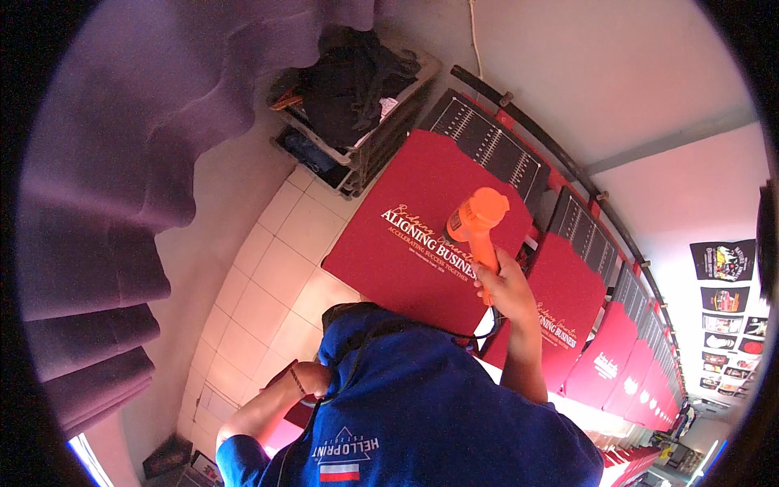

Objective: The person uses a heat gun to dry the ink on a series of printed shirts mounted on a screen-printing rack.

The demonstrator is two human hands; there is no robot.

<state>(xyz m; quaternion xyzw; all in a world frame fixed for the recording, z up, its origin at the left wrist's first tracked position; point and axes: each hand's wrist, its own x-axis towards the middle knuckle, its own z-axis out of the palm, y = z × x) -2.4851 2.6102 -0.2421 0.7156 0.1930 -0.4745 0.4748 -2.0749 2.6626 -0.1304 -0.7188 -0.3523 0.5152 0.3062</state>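
Observation:
My right hand point(509, 286) is wrapped round the handle of an orange heat gun point(484, 213). Its nozzle points left, over the printed lettering of a dark red T-shirt point(389, 180). This shirt lies flat on a slanted board, with white and gold print across it. My left hand point(312, 380) is down at my side against my blue shirt, and its fingers are hidden. A cord runs from near the heat gun's handle along my front.
Dark slotted boards point(487, 142) along a black rail point(560, 158) carry a long row of more red shirts point(560, 312), curving right. Stacked crates point(357, 154) with dark cloth stand beyond the tiled floor point(276, 252). A purple curtain point(122, 162) hangs at left.

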